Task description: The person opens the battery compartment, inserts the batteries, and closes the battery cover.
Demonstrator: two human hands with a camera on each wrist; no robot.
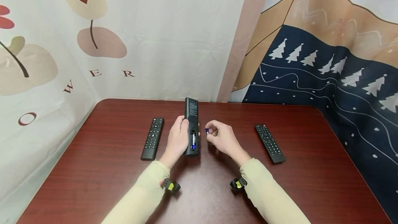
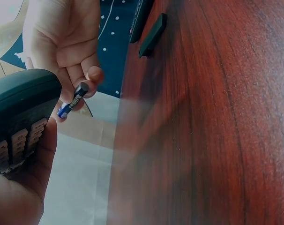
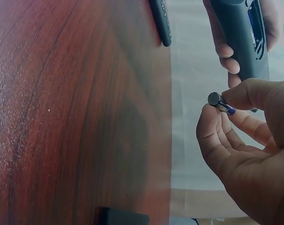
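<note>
A black remote control (image 1: 191, 108) is gripped upright by my left hand (image 1: 178, 137), its back turned toward me. Its battery compartment is uncovered, and one battery (image 1: 193, 141) shows inside. In the left wrist view, pale button rows (image 2: 18, 145) on the remote's front are visible. My right hand (image 1: 224, 137) pinches a small blue and black battery (image 3: 220, 104) between thumb and fingers, just right of the remote and apart from it. The left wrist view shows this battery (image 2: 73, 101) tilted at the fingertips.
Another black remote (image 1: 152, 139) lies left of my left hand, and one more remote (image 1: 269, 143) lies to the right, both buttons up. A small flat dark piece (image 2: 153, 35) rests on the brown table (image 1: 118, 182). Printed curtains (image 1: 174, 37) hang behind the table.
</note>
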